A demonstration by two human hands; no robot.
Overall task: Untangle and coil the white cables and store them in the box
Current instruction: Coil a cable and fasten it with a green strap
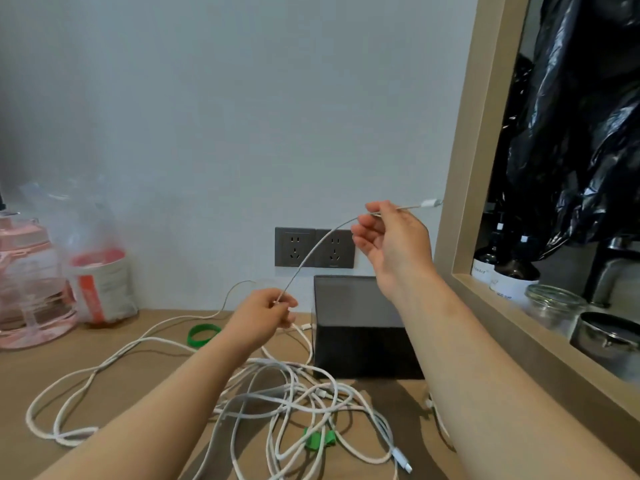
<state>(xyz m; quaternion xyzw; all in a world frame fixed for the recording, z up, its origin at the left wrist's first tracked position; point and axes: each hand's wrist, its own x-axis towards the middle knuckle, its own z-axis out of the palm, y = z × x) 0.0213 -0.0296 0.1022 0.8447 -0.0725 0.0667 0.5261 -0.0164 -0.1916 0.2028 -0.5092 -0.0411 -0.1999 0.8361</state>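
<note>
A tangle of white cables [298,400] lies on the wooden table [145,382] in front of me. One thin white cable [313,252] is stretched in the air between my hands. My right hand [393,237] pinches it near its plug end [429,203], raised above the black box [360,327]. My left hand [266,315] pinches the same cable lower down, just left of the box. The box stands open against the wall, and its inside looks dark.
A green wristband [203,333] lies left of my left hand; a green clip [318,439] sits among the cables. Pink water jug [29,282] and plastic bag [100,271] at far left. Wall sockets [313,247] behind the box. A framed shelf with bottles and a glass jar [550,306] at right.
</note>
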